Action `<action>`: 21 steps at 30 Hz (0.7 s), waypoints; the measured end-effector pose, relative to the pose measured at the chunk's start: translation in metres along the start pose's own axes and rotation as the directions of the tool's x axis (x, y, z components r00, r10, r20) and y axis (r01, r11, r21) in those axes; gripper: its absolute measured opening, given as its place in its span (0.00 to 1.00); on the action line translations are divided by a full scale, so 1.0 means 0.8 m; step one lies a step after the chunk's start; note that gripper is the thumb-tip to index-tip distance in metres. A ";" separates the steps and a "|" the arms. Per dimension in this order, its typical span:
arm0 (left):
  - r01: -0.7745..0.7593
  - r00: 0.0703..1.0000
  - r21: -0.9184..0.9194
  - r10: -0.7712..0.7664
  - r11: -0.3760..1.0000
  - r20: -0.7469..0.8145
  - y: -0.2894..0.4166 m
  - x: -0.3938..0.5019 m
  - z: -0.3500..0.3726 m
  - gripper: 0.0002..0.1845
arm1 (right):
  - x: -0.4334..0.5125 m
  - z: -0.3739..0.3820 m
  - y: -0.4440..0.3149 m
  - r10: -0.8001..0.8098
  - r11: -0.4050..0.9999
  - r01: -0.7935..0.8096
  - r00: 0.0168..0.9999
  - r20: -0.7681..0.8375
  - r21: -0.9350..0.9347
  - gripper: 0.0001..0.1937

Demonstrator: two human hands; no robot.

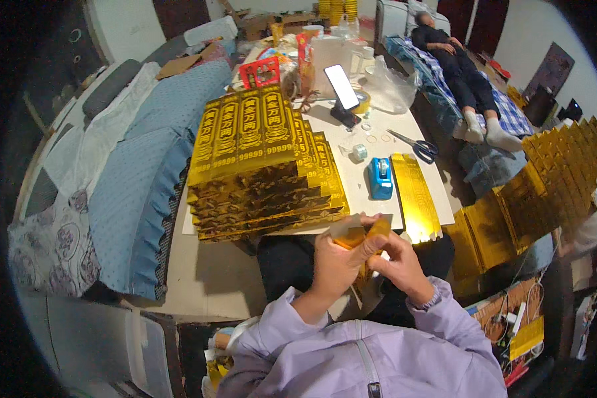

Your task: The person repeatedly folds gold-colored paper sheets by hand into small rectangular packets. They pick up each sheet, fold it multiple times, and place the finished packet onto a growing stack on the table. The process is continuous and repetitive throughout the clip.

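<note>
A gold foil paper piece [348, 240] is held up off the near table edge, bent between my two hands. My left hand [334, 263] grips its left side, thumb pressed across it. At its right side, my right hand [400, 266] pinches the paper with thumb and fingers. The lower part of the piece is mostly hidden by my hands. Just beyond them lie a flat stack of gold paper sheets [414, 196] and a blue tape dispenser [381, 179]. To the left rises a large stepped stack of folded gold paper bars [244, 134] bearing printed characters.
Black-handled scissors [423, 149], a clear tape roll [359, 152] and a propped phone [342, 87] are on the white table [338, 127]. Blue-covered sofas [144, 134] flank it; a person [452, 64] lies on the right one. More gold paper [532, 199] is piled at right.
</note>
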State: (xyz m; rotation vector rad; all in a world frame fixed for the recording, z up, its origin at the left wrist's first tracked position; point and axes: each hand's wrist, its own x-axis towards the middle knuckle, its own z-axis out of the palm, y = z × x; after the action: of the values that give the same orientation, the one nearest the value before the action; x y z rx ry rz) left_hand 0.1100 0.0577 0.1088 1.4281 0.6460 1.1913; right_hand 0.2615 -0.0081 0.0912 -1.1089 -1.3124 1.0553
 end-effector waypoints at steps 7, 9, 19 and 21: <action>0.121 0.992 -0.238 -0.108 0.964 0.068 -0.016 0.028 -0.020 0.27 | 0.032 0.025 0.016 0.131 0.991 -0.121 0.958 -0.256 0.054 0.17; 0.125 0.992 -0.272 -0.113 0.954 0.060 -0.019 0.034 -0.021 0.25 | 0.037 0.034 0.017 0.122 0.989 -0.093 0.947 -0.296 0.111 0.15; 0.282 0.958 -0.365 -0.242 0.887 0.153 -0.012 0.085 -0.029 0.14 | -0.070 0.037 0.088 0.536 0.836 -0.547 0.798 -0.275 0.044 0.15; 0.378 0.905 -0.370 -0.255 0.849 0.340 -0.027 0.081 -0.032 0.17 | -0.087 0.033 0.096 0.576 0.806 -0.591 0.774 -0.263 0.028 0.15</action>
State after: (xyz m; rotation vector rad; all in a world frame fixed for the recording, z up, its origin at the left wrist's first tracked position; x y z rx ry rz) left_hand 0.1136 0.1308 0.1053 1.0342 0.3730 0.7829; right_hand 0.2380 -0.0628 0.0022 -1.7052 -0.7925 1.2658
